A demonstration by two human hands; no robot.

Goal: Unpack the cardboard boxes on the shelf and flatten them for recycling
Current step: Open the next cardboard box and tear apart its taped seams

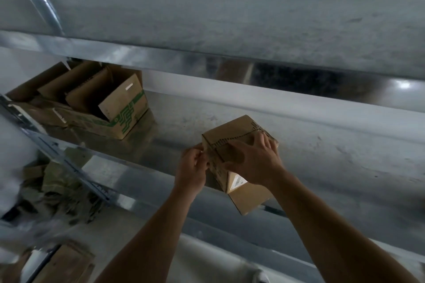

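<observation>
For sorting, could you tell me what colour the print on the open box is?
Green print on the open box, seen in the head view.

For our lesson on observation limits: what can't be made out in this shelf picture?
Head view throughout.
Label text on the small cardboard box: too small, partly behind the right hand.
What the left hand pinches at the box's edge: its fingers hide it.
Inside the green-printed open box: dark, behind flaps.
Cardboard heap lower left: blurred.
</observation>
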